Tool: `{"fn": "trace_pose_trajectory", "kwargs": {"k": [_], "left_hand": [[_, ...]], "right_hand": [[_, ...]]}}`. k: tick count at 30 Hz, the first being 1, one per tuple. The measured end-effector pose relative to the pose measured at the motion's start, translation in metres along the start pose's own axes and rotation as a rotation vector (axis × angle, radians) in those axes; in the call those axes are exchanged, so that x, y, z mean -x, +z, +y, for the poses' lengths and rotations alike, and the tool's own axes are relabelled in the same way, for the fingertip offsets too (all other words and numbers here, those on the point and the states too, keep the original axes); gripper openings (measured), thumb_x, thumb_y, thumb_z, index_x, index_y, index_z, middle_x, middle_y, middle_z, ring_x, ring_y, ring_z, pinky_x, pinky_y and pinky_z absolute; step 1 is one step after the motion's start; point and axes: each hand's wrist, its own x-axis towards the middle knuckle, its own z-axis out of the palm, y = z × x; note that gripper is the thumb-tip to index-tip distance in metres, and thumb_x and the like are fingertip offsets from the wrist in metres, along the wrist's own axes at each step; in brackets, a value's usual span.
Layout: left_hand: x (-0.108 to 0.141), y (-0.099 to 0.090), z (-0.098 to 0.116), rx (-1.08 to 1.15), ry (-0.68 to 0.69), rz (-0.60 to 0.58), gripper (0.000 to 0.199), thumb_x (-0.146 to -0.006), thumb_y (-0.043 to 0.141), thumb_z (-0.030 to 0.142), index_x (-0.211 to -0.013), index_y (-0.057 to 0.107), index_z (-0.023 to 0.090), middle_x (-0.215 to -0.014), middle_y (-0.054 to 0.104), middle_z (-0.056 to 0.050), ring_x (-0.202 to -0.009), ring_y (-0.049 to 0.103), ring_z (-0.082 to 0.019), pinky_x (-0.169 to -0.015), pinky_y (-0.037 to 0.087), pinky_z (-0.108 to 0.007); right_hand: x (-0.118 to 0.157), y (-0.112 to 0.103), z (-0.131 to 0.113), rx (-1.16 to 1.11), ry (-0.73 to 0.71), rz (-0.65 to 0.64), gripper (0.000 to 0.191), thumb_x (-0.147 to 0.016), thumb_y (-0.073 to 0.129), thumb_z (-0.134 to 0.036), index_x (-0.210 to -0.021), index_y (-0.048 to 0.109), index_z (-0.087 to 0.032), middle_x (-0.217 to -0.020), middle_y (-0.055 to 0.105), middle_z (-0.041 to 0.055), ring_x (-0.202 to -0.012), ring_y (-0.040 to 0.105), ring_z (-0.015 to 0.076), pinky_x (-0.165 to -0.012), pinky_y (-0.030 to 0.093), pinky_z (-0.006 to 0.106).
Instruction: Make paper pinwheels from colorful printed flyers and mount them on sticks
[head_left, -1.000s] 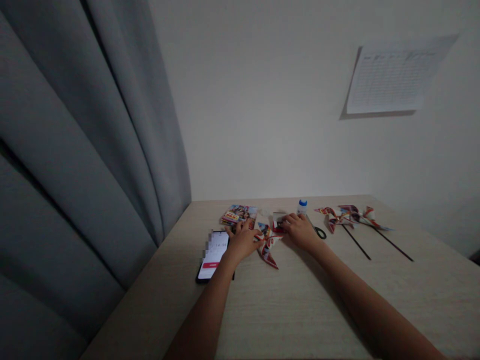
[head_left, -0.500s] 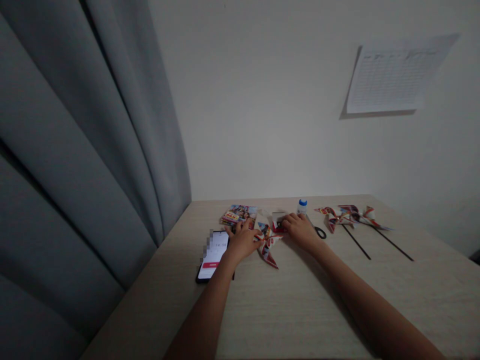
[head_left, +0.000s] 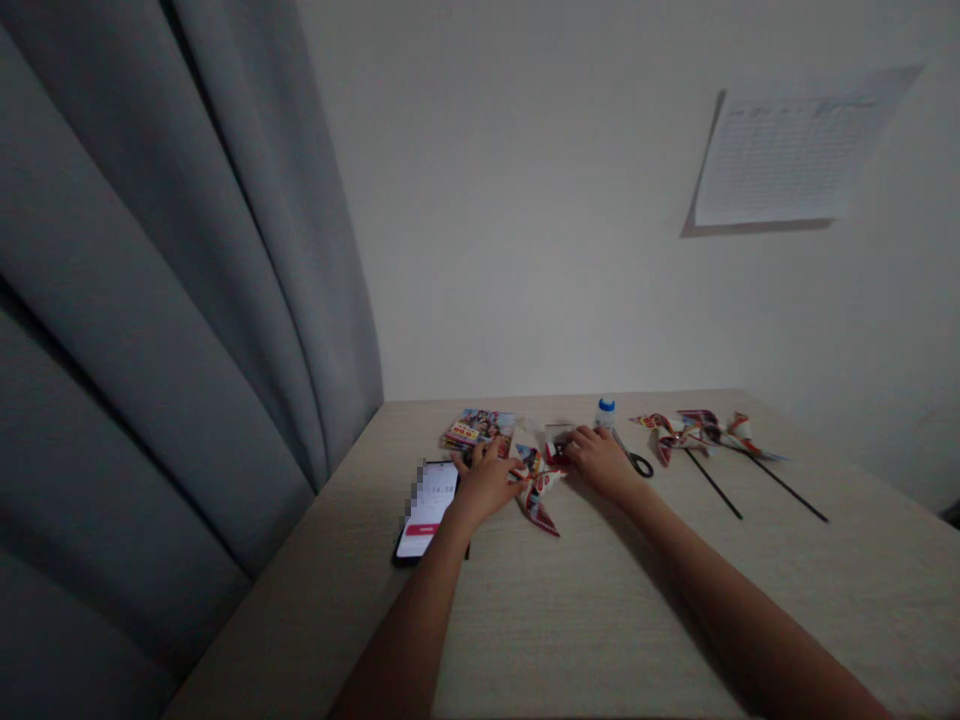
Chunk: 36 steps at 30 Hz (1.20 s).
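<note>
A printed paper pinwheel (head_left: 538, 508) lies in front of me, its blades folded in to the centre. My left hand (head_left: 484, 485) pinches its left side between thumb and finger, with the other fingers spread over the stack of printed paper. Just beyond the pinwheel is a small red-and-white box (head_left: 553, 447). My right hand (head_left: 598, 462) reaches over the box's right side, fingers bent down; what the fingertips grip is hidden.
A phone (head_left: 426, 515) with a lit screen lies under my left wrist. The printed paper stack (head_left: 478, 428) is behind it. A blue-capped bottle (head_left: 605, 412) and scissors (head_left: 641, 465) are beyond my right hand. Two pinwheels on black sticks (head_left: 712, 482) lie at right.
The pinwheel has shifted very slightly right under my left hand. My right hand stays at the small box, its fingers hardly moved.
</note>
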Motion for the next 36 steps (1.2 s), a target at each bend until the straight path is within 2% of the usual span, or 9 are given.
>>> {"fn": "trace_pose_trajectory", "kwargs": {"k": [8,14,19,26,30,36], "left_hand": [[0.000,0.002,-0.001,0.035,0.004,0.036,0.025,-0.085,0.067,0.049,-0.108,0.075,0.042,-0.159,0.039,-0.003,-0.147,0.025,-0.044,-0.105,0.002,-0.084],[0.000,0.000,0.000,0.053,-0.007,0.031,0.025,-0.085,0.069,0.049,-0.107,0.075,0.040,-0.160,0.038,-0.005,-0.147,0.025,-0.044,-0.104,0.001,-0.084],[0.000,-0.001,0.000,0.060,-0.008,0.026,0.025,-0.084,0.069,0.048,-0.107,0.075,0.040,-0.160,0.038,-0.006,-0.148,0.024,-0.043,-0.104,0.000,-0.084],[0.000,0.000,-0.001,0.053,-0.008,0.027,0.025,-0.084,0.069,0.048,-0.108,0.075,0.041,-0.159,0.038,-0.004,-0.147,0.025,-0.044,-0.105,0.002,-0.083],[0.000,0.001,-0.001,0.047,-0.003,0.024,0.026,-0.084,0.069,0.046,-0.108,0.075,0.040,-0.160,0.037,-0.004,-0.147,0.026,-0.044,-0.105,0.000,-0.083],[-0.001,0.002,-0.001,0.048,0.037,0.002,0.025,-0.085,0.068,0.047,-0.108,0.074,0.039,-0.158,0.041,-0.004,-0.147,0.026,-0.042,-0.104,0.001,-0.085]], "right_hand": [[0.000,0.003,0.001,-0.008,0.019,0.033,0.018,-0.097,0.055,-0.018,-0.105,0.071,-0.019,-0.113,0.069,0.0110,-0.108,0.058,0.0276,-0.089,0.039,0.040],[-0.001,0.008,-0.004,-0.053,0.062,0.017,0.014,-0.096,0.056,-0.020,-0.105,0.066,-0.016,-0.117,0.067,0.0133,-0.110,0.057,0.0283,-0.091,0.040,0.039],[-0.002,0.012,-0.005,-0.074,0.098,0.016,0.017,-0.095,0.054,-0.015,-0.108,0.064,-0.014,-0.121,0.066,0.0147,-0.111,0.057,0.0288,-0.090,0.041,0.039],[-0.002,0.007,-0.003,-0.119,0.073,0.027,0.012,-0.096,0.057,-0.022,-0.102,0.066,-0.016,-0.115,0.068,0.0129,-0.108,0.059,0.0289,-0.090,0.043,0.040],[-0.001,0.007,-0.003,-0.193,0.084,0.073,0.012,-0.095,0.060,-0.025,-0.101,0.068,-0.017,-0.112,0.070,0.0127,-0.108,0.060,0.0279,-0.091,0.044,0.039],[0.000,0.014,0.000,-0.346,0.110,0.165,0.011,-0.091,0.063,-0.017,-0.099,0.071,-0.018,-0.107,0.071,0.0113,-0.102,0.063,0.0258,-0.091,0.046,0.037]]}}
